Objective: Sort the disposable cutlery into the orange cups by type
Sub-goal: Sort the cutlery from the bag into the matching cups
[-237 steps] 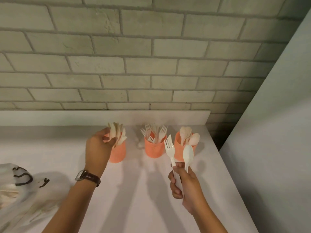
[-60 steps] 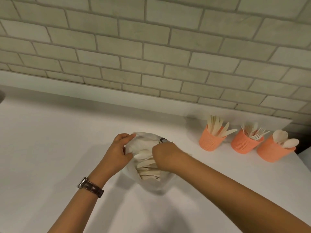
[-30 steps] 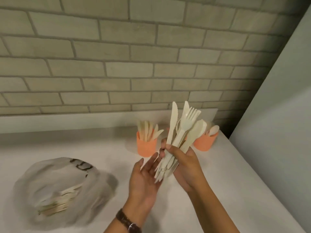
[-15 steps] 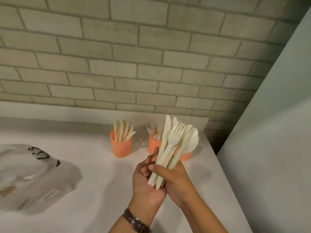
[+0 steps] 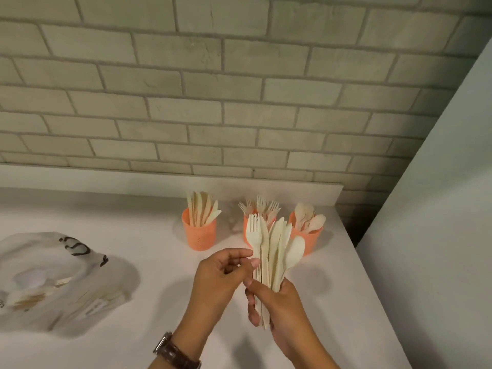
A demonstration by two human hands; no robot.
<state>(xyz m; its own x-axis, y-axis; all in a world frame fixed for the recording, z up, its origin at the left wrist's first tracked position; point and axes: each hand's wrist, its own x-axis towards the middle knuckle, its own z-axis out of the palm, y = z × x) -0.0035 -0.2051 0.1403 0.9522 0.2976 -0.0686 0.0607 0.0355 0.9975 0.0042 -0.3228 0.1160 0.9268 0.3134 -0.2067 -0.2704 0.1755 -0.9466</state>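
Far left on the white surface (image 5: pixel 149 328) lies a crumpled translucent bag (image 5: pixel 61 275) with dark lettering, and pale cutlery shows through its side. Next comes the left hand (image 5: pixel 218 278), a brown-strapped watch (image 5: pixel 175 352) on its wrist. Its grip is a pinch, thumb and fingertips drawn together on the neck of a fork (image 5: pixel 254 233) at the left edge of the bundle (image 5: pixel 277 251).

Behind, near the back ledge, stands the first orange cup (image 5: pixel 199 235), upright and holding knives (image 5: pixel 203 209). The bundle is a mix of forks, knives and a spoon, fanned out with heads up, held above the surface in front of the cups. It partly hides the middle cup (image 5: pixel 247 235), from which forks (image 5: pixel 262 206) stick up.

The right hand (image 5: pixel 279 307) has its grip clenched round the bundle's handles, fingers wrapped across the front.

The third cup (image 5: pixel 310 241) stands just right of the bundle and holds spoons (image 5: pixel 310 219). The three cups form a row, close to one another but apart. A plain pale panel (image 5: pixel 431 235) borders the surface on the right, and a brick wall (image 5: pixel 239 102) runs behind everything.
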